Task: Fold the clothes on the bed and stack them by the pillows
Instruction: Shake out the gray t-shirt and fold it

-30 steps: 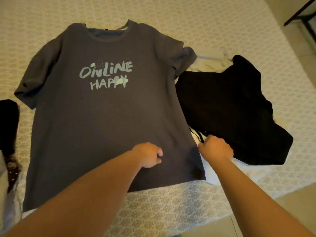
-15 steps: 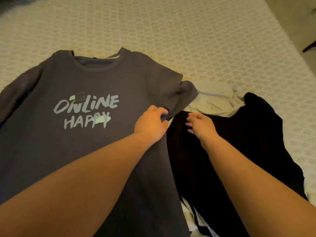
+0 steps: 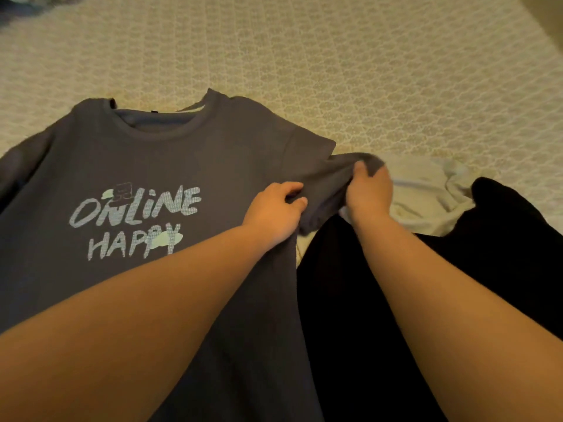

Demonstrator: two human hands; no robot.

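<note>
Fingers (image 3: 294,190) of left hand (image 3: 274,213) curling round and pinching sleeve (image 3: 329,184) of grey T-shirt (image 3: 189,166) near armpit seam. Right hand (image 3: 370,193) gripping outer end of same sleeve, thumb on top, cloth bunching over knuckles and lifting slightly off bed (image 3: 335,71). Shirt lying face up, front print reading "ONLINE HAPPY", collar pointing away, body spreading flat toward near edge under both forearms. Black garment (image 3: 396,300) lying just beside shirt on right, touching its side. Pale crumpled garment (image 3: 426,196) lying beyond black one, partly under it. Patterned cream bedspread covering bed.
</note>
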